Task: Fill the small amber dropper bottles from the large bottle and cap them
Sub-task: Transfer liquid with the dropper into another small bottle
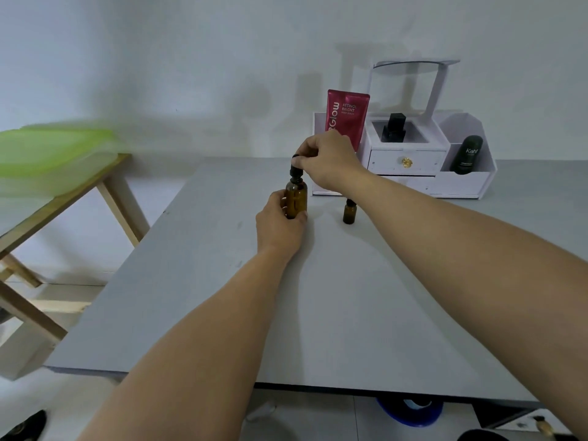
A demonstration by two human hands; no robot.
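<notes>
The large amber bottle (296, 198) stands upright on the grey table (318, 297), past its middle. My left hand (278, 226) wraps around the bottle's lower body. My right hand (327, 160) pinches the black dropper cap (296, 168) on top of the bottle's neck. A small amber dropper bottle (349, 212) stands upright a short way to the right, under my right forearm, with nothing touching it.
A white organiser (413, 167) with drawers sits at the table's back right and holds a red pouch (346, 117), a black bottle (394, 127) and a dark tube (467, 154). A wooden side table (63, 198) with a green object (47, 148) stands to the left.
</notes>
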